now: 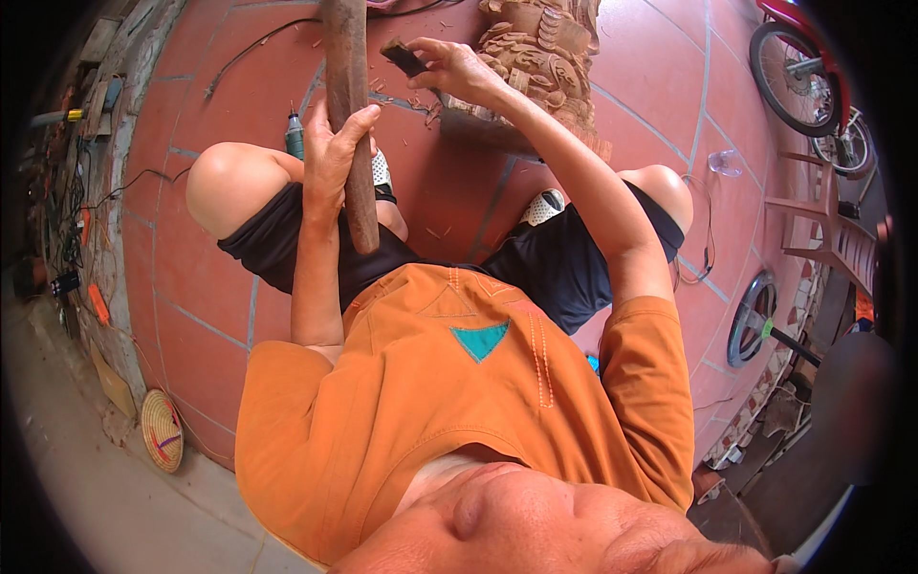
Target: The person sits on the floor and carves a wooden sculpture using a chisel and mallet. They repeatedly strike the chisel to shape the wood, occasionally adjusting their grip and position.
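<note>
- Carved wooden piece (545, 57): I count one, on the red tiled floor (645, 105), just beyond and to the right of the right hand (454, 72), covered in deep relief. The right forearm crosses in front of its near end.
- Wooden club (345, 48): one. I see the left hand (330, 153) wrapped around it, with one end reaching past that hand toward the body.
- Dark short tool (409, 62): one, held in the fingers of the right hand; they cover part, so I cannot tell its full shape.
- Wood shavings (432, 117): many, too small for me to count, some on the floor between the hands.
- Green cylindrical object (295, 139): one, just left of the left hand; any label is too small to read.
- Clear cup (725, 163): one, well right of the right hand.
- Spoked wheels (786, 81): two, farther right.
- Straw hat (161, 430): one, well left of and behind the left hand.
</note>
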`<act>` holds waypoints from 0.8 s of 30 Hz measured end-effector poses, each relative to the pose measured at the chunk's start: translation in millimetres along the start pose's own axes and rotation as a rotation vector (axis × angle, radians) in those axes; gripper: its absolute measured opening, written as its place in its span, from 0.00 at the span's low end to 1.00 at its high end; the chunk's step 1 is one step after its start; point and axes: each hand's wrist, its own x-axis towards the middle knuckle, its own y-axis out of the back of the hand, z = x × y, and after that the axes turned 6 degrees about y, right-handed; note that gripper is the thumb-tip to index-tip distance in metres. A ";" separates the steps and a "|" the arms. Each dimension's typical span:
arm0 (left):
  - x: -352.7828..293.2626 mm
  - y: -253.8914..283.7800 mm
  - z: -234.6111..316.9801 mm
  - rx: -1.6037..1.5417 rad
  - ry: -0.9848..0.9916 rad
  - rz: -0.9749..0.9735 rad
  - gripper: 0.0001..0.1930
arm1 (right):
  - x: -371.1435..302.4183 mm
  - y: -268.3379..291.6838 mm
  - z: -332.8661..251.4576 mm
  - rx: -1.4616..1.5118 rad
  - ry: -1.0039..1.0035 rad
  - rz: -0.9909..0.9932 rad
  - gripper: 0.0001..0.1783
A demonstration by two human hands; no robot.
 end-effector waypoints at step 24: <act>-15.2 7.6 -2.1 0.034 0.010 0.007 0.16 | -4.2 -9.9 -11.9 -0.137 0.050 -0.044 0.32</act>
